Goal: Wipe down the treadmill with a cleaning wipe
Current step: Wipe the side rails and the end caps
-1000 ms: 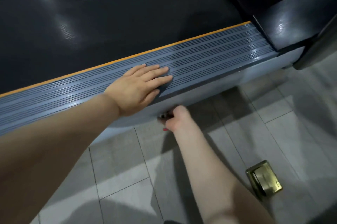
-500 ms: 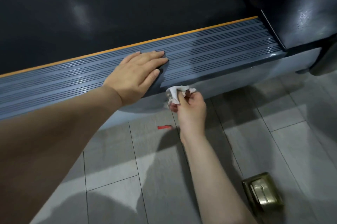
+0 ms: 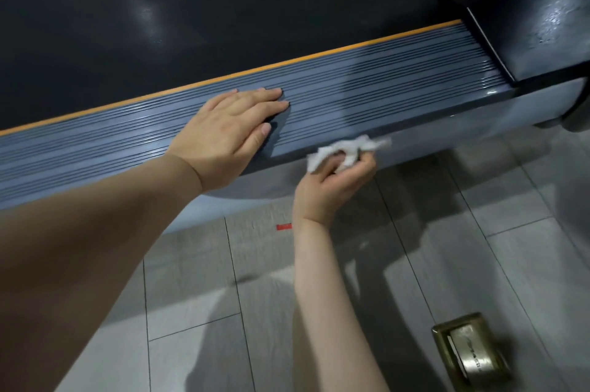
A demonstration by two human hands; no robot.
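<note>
The right hand [image 3: 332,182] pinches a crumpled cleaning wipe [image 3: 346,150] at the lower edge of the treadmill's ribbed side rail [image 3: 399,85], just right of the left hand [image 3: 223,133], which lies flat and relaxed on the rail. Better to spread the wipe (it is bunched) and draw it along the ribs, not across them

Pale grey rectangular floor tiles [image 3: 526,264] with thin dark grout lines fill the lower half of the frame, crossed by soft shadows. A small red scrap or mark [image 3: 283,227] lies on a tile near the centre. A brassy-gold rectangular metal box [image 3: 471,351] sits at the lower right.
</note>
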